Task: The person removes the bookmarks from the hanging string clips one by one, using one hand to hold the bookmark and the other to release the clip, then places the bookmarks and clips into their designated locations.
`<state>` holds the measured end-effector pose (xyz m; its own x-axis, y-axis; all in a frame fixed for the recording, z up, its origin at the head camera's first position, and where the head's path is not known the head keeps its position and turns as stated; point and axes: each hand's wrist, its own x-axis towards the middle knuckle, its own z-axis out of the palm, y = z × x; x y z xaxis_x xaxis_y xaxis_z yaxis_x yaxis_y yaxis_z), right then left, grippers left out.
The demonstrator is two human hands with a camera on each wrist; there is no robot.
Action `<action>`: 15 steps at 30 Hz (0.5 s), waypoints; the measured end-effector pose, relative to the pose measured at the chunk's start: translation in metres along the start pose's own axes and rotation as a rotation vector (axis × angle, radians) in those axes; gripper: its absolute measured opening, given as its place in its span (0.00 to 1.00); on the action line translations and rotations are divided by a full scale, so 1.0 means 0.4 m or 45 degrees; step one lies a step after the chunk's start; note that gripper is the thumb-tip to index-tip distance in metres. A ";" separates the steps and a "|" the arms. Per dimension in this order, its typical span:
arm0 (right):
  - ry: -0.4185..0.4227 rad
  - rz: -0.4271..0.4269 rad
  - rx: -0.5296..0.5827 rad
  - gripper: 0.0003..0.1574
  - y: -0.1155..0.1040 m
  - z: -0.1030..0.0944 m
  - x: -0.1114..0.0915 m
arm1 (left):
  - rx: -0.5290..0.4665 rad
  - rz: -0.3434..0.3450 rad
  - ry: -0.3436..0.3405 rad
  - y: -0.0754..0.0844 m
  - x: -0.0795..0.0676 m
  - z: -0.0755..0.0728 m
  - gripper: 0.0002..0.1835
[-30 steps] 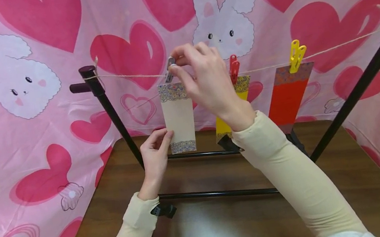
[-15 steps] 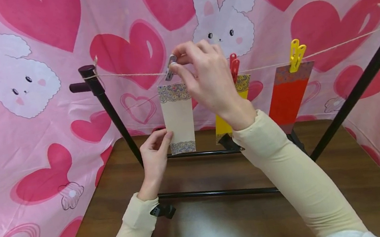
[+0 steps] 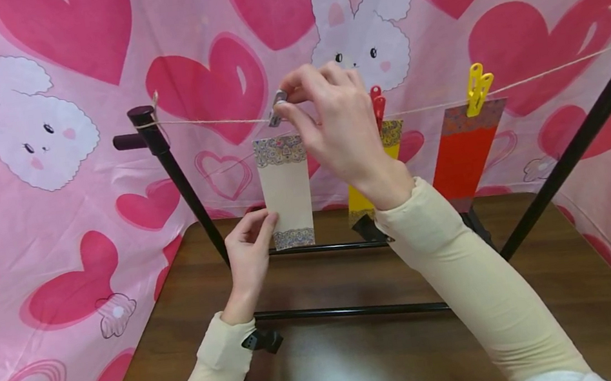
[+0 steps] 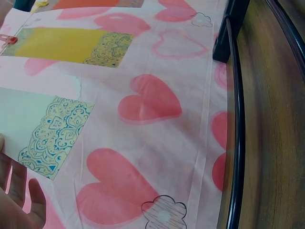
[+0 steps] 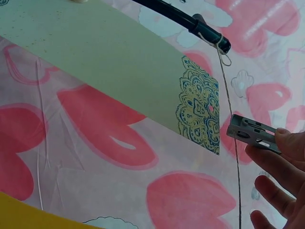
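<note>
My left hand (image 3: 249, 250) pinches the lower left edge of a cream paper card (image 3: 287, 196), which has patterned bands at its top and bottom. Between thumb and forefinger, my right hand (image 3: 340, 124) holds a grey clothespin (image 5: 252, 133) at the string (image 5: 238, 186). In the right wrist view the card's patterned end stops just short of the string, apart from the clothespin. Part of the card's upper right edge is behind my right hand in the head view.
A red clothespin (image 3: 379, 108) holds a yellow card (image 4: 66, 45), partly hidden by my right arm. Further right, a yellow clothespin (image 3: 478, 90) holds a red card (image 3: 464, 161). The string runs between posts of a black frame (image 3: 181, 182) on a wooden table (image 3: 331, 369).
The cream card has come down slightly in my left hand, widening the gap below the grey clothespin. My right hand has shifted a little to the right with the clothespin.
</note>
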<state>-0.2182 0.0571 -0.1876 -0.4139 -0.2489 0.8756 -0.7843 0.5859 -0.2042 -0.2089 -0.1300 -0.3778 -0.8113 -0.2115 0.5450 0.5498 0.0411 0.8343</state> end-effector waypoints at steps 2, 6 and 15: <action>0.012 -0.013 0.010 0.16 0.001 0.000 0.000 | -0.003 0.013 -0.002 -0.001 0.000 -0.001 0.07; 0.032 -0.036 0.025 0.16 0.003 -0.001 -0.001 | -0.005 0.032 -0.001 -0.002 -0.001 -0.004 0.08; 0.084 -0.059 0.051 0.17 0.010 -0.011 -0.011 | 0.013 0.019 0.000 -0.005 -0.006 -0.010 0.07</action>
<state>-0.2175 0.0637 -0.1902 -0.3463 -0.2227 0.9113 -0.8203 0.5431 -0.1791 -0.2073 -0.1335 -0.3812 -0.8030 -0.2112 0.5573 0.5596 0.0543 0.8270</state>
